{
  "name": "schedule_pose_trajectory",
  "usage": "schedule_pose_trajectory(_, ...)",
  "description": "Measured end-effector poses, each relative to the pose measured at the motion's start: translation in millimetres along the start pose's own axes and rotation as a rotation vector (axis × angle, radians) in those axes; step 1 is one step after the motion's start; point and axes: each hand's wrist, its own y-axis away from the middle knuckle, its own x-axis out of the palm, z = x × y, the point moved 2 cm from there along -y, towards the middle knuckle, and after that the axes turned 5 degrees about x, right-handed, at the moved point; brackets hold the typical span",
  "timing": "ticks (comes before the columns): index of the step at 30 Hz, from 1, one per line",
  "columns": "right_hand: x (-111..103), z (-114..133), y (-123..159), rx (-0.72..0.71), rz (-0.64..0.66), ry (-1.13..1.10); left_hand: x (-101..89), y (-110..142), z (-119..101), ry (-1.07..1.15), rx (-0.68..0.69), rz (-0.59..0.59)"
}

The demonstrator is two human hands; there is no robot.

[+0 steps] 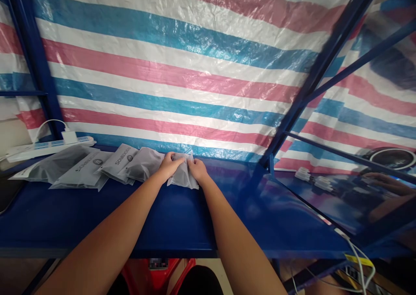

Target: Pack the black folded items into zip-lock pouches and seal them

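Observation:
A frosted grey plastic bag (182,176) rests on the blue table, near its back edge, between my two hands. My left hand (171,166) grips its left side, thumb lying over the top. At its right edge my right hand (197,169) closes on the plastic, fingers partly hidden behind it. Just left of my left hand is a similar filled bag (146,163). Farther left lie a bag with dark printed lettering (115,165), another printed bag (86,171) and a darker-looking bag (61,160), partly overlapping in a row. What the bags contain cannot be made out.
A white power strip (52,147) with a plugged-in charger (69,135) lies at the back left. Blue metal posts (289,108) stand before a striped plastic sheet (169,69). On the right, another person's hand (390,184) is near small white parts (323,183). White cables (359,254) hang at the front right.

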Motion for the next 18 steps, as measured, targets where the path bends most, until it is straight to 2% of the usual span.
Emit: schedule_pose_trajectory(18,0.3,0.3,-0.4,-0.022,0.005,0.032,-0.3,-2.2,4.4,-0.005,0.014,0.002)
